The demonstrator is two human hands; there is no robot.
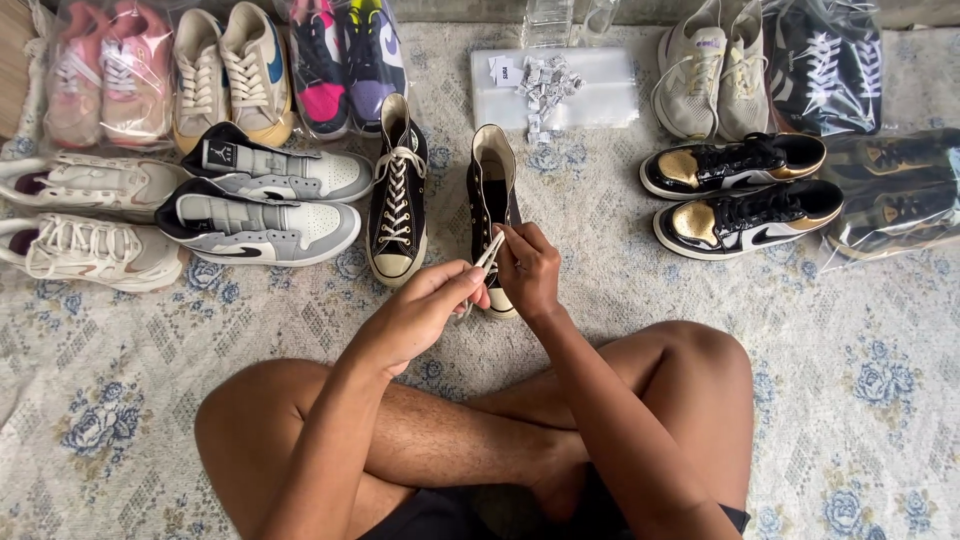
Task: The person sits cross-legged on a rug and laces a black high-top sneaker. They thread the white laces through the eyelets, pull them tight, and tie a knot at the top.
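White lace (488, 250) pinched in both my left hand (425, 310) and right hand (528, 272) over the black high-top (492, 195) on the floral rug (850, 340) beside its laced twin (398, 190); best keep the lace flat, untwisted, even tension.

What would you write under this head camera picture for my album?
Both hands, left hand and right hand, pinch a white lace on a black high-top shoe, its laced twin beside it.
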